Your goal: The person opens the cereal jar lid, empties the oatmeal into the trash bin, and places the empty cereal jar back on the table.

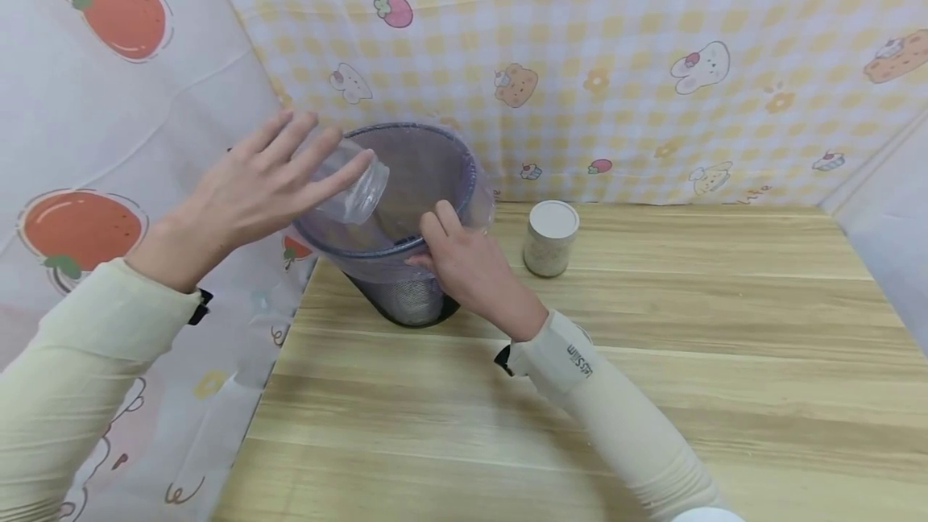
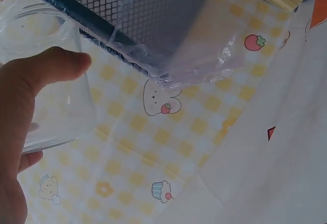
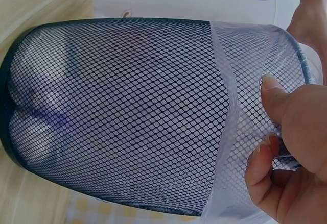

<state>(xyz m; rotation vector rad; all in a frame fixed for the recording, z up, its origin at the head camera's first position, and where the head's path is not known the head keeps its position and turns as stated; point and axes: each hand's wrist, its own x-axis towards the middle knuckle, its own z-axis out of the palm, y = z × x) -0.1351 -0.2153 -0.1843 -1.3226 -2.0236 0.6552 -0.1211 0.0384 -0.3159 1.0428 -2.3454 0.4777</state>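
A clear jar [image 1: 366, 193] lies tilted over the mouth of a dark mesh trash bin [image 1: 412, 300], its threaded neck toward the bin's inside. My left hand [image 1: 264, 176] holds the jar round its body; in the left wrist view the thumb lies along the clear wall of the jar [image 2: 64, 101]. A thin translucent bag [image 3: 225, 183] lines the bin and folds over its rim. With curled fingers, my right hand [image 1: 474, 268] grips the lined rim on the near right side. The bin leans toward me on the table.
A small white-lidded canister [image 1: 549, 242] stands right of the bin on the wood-grain table [image 1: 689, 329]. Patterned cloth [image 1: 616, 103] hangs behind and at the left, close to the bin. Part of a white round object [image 1: 706, 515] shows at the bottom edge.
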